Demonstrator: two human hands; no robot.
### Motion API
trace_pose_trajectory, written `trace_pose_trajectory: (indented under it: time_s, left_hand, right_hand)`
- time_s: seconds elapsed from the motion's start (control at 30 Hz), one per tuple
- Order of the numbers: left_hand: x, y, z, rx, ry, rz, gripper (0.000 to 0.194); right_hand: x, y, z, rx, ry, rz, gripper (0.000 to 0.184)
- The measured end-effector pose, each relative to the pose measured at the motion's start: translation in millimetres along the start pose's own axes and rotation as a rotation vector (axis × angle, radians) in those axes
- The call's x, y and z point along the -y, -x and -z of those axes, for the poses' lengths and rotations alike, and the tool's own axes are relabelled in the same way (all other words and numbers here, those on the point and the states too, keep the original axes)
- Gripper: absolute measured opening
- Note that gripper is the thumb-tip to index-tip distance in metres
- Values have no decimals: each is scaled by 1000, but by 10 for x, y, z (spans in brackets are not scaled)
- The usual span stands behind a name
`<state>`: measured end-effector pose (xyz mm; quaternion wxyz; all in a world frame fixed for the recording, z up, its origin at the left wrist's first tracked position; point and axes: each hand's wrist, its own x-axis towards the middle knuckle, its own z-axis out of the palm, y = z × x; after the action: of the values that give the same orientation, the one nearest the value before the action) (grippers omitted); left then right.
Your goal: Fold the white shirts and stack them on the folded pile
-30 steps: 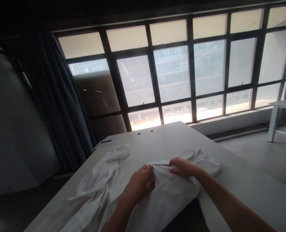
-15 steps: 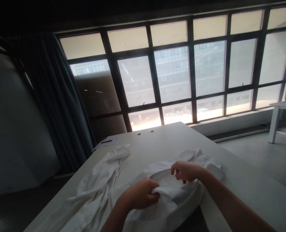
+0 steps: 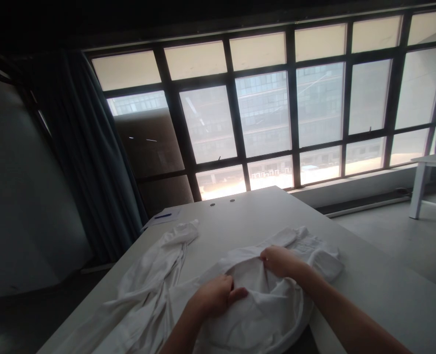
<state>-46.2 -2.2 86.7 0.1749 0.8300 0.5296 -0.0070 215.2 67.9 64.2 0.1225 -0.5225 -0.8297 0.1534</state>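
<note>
A crumpled white garment [image 3: 254, 314] lies over the near part of the white table [image 3: 240, 216], with one long cloth part [image 3: 159, 265] stretched out to the left. My left hand [image 3: 219, 295] is at a fold in the garment's middle; its fingers curl round the cloth and the thumb lies on top, the fingertips partly hidden. My right hand [image 3: 278, 260] pinches the cloth's edge a little farther right, beyond a shallow opening in the fabric. Bunched, gathered cloth lies beside my right wrist.
A sheet of paper [image 3: 173, 212] with a dark blue pen [image 3: 162, 216] rests at the table's far left corner. Two round grommets [image 3: 212, 204] sit near the far edge. Behind are large windows and a dark curtain [image 3: 85, 147]. Another white table [image 3: 420, 182] stands at right.
My right hand has closed on the cloth edge, its fingers having been looser before. My left hand's grip has shifted on the fold, and the near cloth has dropped flatter and spread out.
</note>
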Motion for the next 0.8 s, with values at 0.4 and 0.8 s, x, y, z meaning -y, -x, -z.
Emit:
trace_pose_trajectory:
  time_s: [0.4, 0.8]
  left_hand:
    - [-213, -22, 114, -52, 495, -172, 39]
    - [101, 328, 772, -603, 292, 133, 22]
  right_hand:
    - [444, -47, 32, -328, -667, 63, 24]
    - [-293, 226, 516, 200, -310, 74, 98]
